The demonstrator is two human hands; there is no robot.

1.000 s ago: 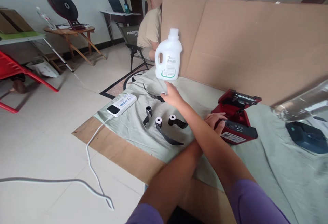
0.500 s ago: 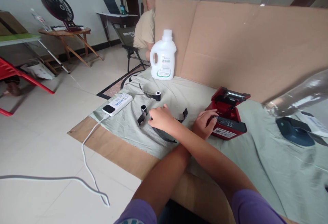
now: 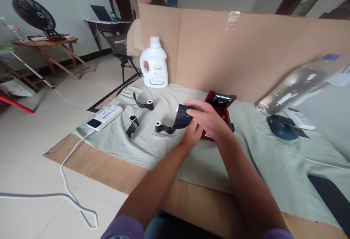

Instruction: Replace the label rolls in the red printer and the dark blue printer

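My right hand (image 3: pixel 206 116) pinches the free end of a wide black ribbon strip (image 3: pixel 182 116), which is lifted above the cloth. The strip runs left and down to a small roll (image 3: pixel 158 126) with a white core. Behind my right hand stands a red printer-like device (image 3: pixel 227 115), its lid raised. Close to the device's left side is my left hand (image 3: pixel 193 134), its fingers mostly hidden by the right one. Further left lie another black ribbon roll (image 3: pixel 150 104) with a loose tail and a black curled spool (image 3: pixel 133 119) with its strip.
A white detergent bottle (image 3: pixel 155 65) stands against a cardboard panel (image 3: pixel 205 56). A white power strip (image 3: pixel 105 118) lies left. On the right are a clear plastic bottle (image 3: pixel 295 82), a dark blue object (image 3: pixel 281 126) and a black flat object (image 3: pixel 329 197). A person sits behind the panel.
My right hand has moved from the left side of the cloth toward the red device, lifting the black strip's end. My arms are no longer crossed. The view has turned right.
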